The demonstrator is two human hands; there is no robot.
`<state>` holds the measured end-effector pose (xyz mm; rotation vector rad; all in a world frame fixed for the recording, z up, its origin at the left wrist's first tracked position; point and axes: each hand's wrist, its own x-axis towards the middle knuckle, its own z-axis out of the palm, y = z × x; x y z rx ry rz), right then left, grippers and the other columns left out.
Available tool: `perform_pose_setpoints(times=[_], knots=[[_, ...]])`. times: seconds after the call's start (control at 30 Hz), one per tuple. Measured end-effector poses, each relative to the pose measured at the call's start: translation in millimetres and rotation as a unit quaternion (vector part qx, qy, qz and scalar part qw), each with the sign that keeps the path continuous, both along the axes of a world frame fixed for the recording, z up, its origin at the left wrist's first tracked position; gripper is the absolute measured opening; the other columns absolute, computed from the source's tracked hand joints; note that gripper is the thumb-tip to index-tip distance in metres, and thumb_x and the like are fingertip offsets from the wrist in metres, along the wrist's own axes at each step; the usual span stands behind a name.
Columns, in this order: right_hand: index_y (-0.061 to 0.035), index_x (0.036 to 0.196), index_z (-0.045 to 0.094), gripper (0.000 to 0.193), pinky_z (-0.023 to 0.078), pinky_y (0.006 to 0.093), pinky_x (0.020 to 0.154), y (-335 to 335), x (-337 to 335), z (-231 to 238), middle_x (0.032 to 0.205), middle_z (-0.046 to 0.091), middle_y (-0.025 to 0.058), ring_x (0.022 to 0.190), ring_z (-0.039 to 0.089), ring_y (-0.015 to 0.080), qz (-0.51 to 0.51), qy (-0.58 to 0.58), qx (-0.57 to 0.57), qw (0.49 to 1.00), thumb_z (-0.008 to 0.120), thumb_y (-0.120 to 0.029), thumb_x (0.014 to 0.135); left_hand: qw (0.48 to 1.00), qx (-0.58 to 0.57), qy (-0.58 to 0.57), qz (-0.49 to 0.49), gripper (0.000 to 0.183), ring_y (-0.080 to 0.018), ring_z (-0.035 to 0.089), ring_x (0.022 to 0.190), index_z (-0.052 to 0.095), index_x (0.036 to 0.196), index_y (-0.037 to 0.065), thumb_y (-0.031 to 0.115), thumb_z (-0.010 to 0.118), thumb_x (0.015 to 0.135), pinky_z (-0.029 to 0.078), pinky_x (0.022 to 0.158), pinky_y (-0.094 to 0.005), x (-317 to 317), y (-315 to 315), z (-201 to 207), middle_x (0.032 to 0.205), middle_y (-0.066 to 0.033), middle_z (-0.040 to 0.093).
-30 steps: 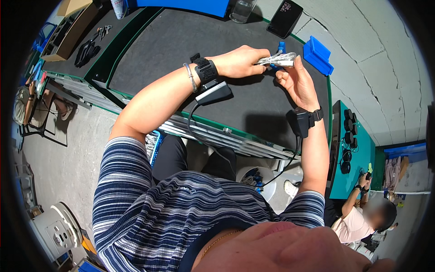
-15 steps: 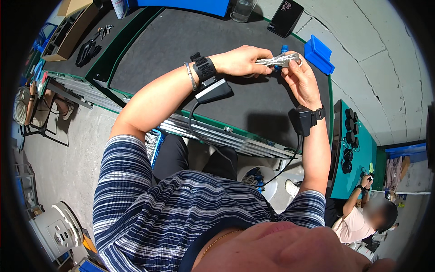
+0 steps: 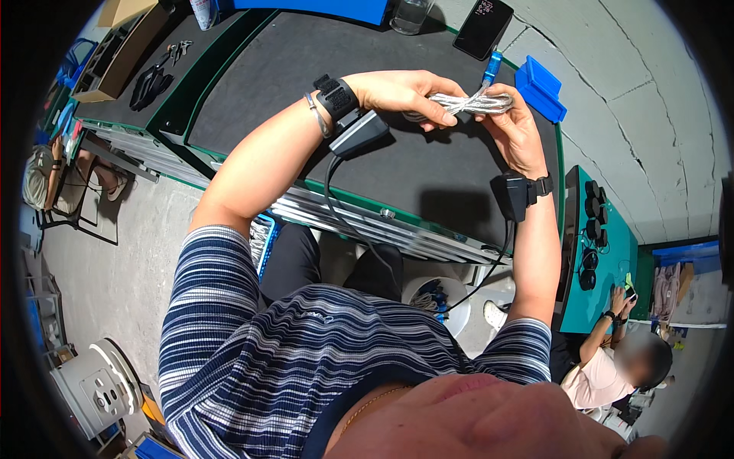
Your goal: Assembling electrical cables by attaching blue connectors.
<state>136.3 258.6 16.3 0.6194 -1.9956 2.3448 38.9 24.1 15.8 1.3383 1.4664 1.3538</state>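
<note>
In the head view, the 2 hands hold a silver coiled cable between them over the bench, toward its far right corner. The left hand has its grip clamped on the coil's left end, thumb on the near side; the right hand has its grip clamped on the right end, fingers curled about the loops. The coil is narrow at its middle, and its blue plug sticks out toward the bench's far edge. Just beyond the right hand, a blue tray sits at the far right corner. Along the far edge are a black phone, a clear glass and, farther left, a blue bin. A white bucket stands on the floor below the near edge.
</note>
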Motion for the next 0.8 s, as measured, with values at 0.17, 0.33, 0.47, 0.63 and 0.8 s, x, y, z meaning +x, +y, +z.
perform_pose_setpoints(times=[0.17,0.33,0.47,0.63,0.8], knots=[[-0.0039,0.119,0.056,0.028,0.050,0.0310,0.091,1.1,-1.6,-4.3,0.110,0.062,0.0063,0.101,0.060,0.0148,-0.015,0.001,0.016,1.000,0.061,-0.008,0.092,0.990,-0.029,0.122,0.071,0.048,-0.0097,0.051,0.069,0.055,0.116,0.001,0.037,0.070,0.087,0.044,0.066,-0.0251,0.4,3.3,-0.4,0.079,-0.0016,0.057],[-0.0031,0.114,0.059,0.023,0.048,0.0293,0.094,-1.5,-2.8,-6.5,0.111,0.061,0.0057,0.102,0.059,0.0136,-0.029,0.012,0.075,0.997,0.062,-0.005,0.091,0.940,-0.008,0.296,0.170,0.049,-0.0178,0.057,0.067,0.062,0.104,0.004,0.045,0.074,0.080,0.045,0.063,-0.0316,1.3,6.4,-2.6,0.075,-0.0065,0.062],[-0.0014,0.111,0.060,0.020,0.045,0.0275,0.096,-6.0,-1.9,-4.9,0.112,0.060,0.0052,0.106,0.057,0.0126,-0.064,0.067,0.162,0.982,0.061,-0.002,0.091,0.918,-0.042,0.332,0.213,0.051,-0.0271,0.062,0.073,0.064,0.101,0.004,0.047,0.076,0.077,0.047,0.067,-0.0354,1.3,6.4,-2.5,0.079,-0.0115,0.066],[-0.0008,0.111,0.058,0.019,0.043,0.0276,0.098,-11.8,-1.8,-4.1,0.113,0.059,0.0056,0.109,0.055,0.0130,-0.095,0.087,0.197,0.972,0.059,-0.001,0.092,0.914,-0.017,0.344,0.212,0.052,-0.0315,0.064,0.081,0.062,0.109,0.003,0.045,0.074,0.080,0.048,0.071,-0.0382,-0.5,4.1,-6.5,0.085,-0.0154,0.067],[-0.0020,0.121,0.050,0.030,0.046,0.0287,0.095,-11.5,-4.2,-6.5,0.115,0.057,0.0074,0.106,0.057,0.0144,-0.130,0.093,0.179,0.971,0.058,0.000,0.092,0.925,-0.004,0.340,0.172,0.051,-0.0367,0.064,0.088,0.055,0.122,0.002,0.040,0.064,0.090,0.049,0.076,-0.0416,-3.7,7.7,-13.0,0.096,-0.0208,0.066]])
